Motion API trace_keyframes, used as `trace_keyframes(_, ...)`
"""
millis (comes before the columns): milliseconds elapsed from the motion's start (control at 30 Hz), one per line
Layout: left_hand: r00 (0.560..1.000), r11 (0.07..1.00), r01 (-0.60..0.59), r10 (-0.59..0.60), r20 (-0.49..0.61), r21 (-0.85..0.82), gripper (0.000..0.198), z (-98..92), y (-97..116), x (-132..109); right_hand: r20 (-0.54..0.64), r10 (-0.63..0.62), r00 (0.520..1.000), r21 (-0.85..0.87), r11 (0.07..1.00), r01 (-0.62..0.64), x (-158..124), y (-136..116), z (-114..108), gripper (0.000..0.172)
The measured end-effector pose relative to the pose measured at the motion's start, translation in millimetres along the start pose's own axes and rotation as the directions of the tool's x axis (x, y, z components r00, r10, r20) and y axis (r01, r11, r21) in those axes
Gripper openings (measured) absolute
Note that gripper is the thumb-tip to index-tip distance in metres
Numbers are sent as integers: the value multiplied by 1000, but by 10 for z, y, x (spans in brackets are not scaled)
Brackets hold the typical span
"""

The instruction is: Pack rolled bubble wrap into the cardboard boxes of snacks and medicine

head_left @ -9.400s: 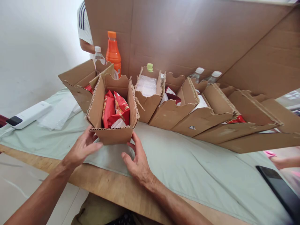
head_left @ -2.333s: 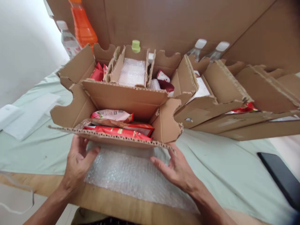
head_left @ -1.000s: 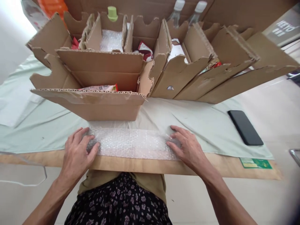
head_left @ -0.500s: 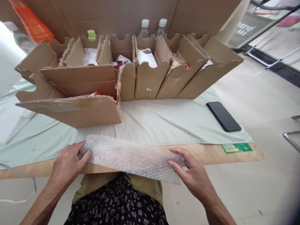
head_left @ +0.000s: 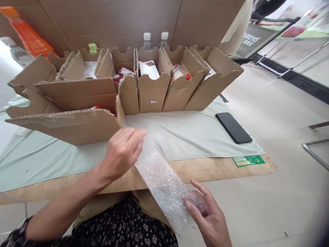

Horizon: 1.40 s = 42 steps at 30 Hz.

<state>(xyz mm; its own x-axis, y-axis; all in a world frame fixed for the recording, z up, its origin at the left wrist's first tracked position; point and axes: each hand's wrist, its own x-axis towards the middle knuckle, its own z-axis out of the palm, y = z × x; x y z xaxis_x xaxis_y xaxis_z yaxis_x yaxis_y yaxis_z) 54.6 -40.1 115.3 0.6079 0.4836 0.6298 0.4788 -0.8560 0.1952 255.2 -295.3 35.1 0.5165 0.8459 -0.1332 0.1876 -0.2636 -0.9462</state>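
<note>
A strip of clear bubble wrap [head_left: 166, 180] stretches slantwise between my two hands, over the table's front edge. My left hand [head_left: 125, 149] pinches its upper end, fingers pressed together, just in front of the nearest cardboard box. Lower down, on the right, my right hand [head_left: 205, 212] grips the other end between thumb and fingers. That end is bunched in the palm, and whether anything lies inside it I cannot tell. The near cardboard box [head_left: 69, 128] stands open at the left, with a red-edged packet low inside.
Several narrow cardboard bins [head_left: 151, 96] stand in a row behind, holding packets and a white box [head_left: 149, 69]. A black phone [head_left: 233, 127] lies at the right on the pale cloth [head_left: 190, 137]. Bottles, one an orange bottle [head_left: 31, 34], stand at the back. A folding chair [head_left: 253, 37] is beyond.
My left hand has risen and moved right, lifting its end of the bubble wrap. The strip now runs diagonally. My right hand has dropped lower. The whole view has shifted slightly.
</note>
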Motion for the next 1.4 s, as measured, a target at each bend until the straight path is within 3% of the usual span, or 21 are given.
trace_keyframes(100, 999, 996, -10, 7, 31, 92, 38, 293, -135, 426, -26, -6, 1000, 122, 992, 9, -53, -10, 325, 62)
trace_keyframes(167, 999, 996, -27, 23, 43, 80, 53, 379, -171, 460, -57, -19, 998, 156, 987, 28, -75, 1, 504, 67)
trace_keyframes(267, 994, 994, -69, 76, 83, -84, 44, 307, -80, 106, -60, -92, 994, 117, 988, 99, -81, 15, 587, 63)
trace_keyframes(333, 973, 963, -40, 99, 210, -267, 35, 167, 52, -270, 33, -185, 982, 52, 982, 183, -52, -17, 531, 49)
trace_keyframes(400, 922, 888, 75, 112, 370, -454, 36, 9, 191, -617, 173, -270, 947, 19, 962, 271, -1, -89, 448, 33)
trace_keyframes(467, 879, 784, 213, 106, 465, -583, 44, -123, 291, -861, 263, -299, 917, 27, 953, 303, 56, -176, 394, 23)
trace_keyframes(567, 869, 662, 313, 90, 487, -681, 74, -232, 329, -1040, 310, -231, 922, 106, 972, 208, 104, -262, 415, 23)
trace_keyframes(667, 872, 641, 323, 84, 482, -696, 98, -247, 313, -1103, 335, -143, 931, 310, 950, 34, 101, -283, 528, 32)
trace_keyframes(733, 893, 659, 313, 42, 449, -684, 93, -217, 327, -1117, 330, -105, 938, 466, 882, -65, 90, -298, 610, 39)
trace_keyframes(800, 923, 681, 316, -59, 380, -660, 72, -164, 366, -1109, 335, -106, 936, 567, 816, -110, 87, -333, 655, 46)
trace_keyframes(867, 925, 692, 367, -200, 324, -622, 47, -107, 409, -1076, 341, -138, 930, 596, 797, -100, 100, -378, 635, 53)
trace_keyframes(967, 865, 659, 502, -381, 327, -561, 25, -50, 436, -997, 242, -182, 953, 484, 874, 44, 171, -425, 494, 57)
trace_keyframes(1067, 783, 591, 622, -483, 393, -513, 30, -28, 425, -938, 82, -233, 969, 153, 964, 219, 321, -428, 369, 62)
trace_keyframes(1133, 737, 556, 676, -522, 429, -484, 36, -14, 415, -922, 84, -269, 960, -19, 962, 271, 441, -419, 380, 70)
trace_keyframes(1200, 718, 555, 696, -542, 437, -455, 41, 7, 407, -916, 134, -273, 953, -84, 955, 285, 545, -416, 469, 71)
trace_keyframes(1267, 745, 615, 667, -537, 397, -420, 44, 38, 394, -912, 136, -270, 953, -117, 951, 286, 612, -423, 594, 63)
trace_keyframes(1400, 861, 813, 503, -445, 245, -293, 47, 122, 359, -912, 50, -362, 931, -225, 904, 363, 645, -427, 793, 53)
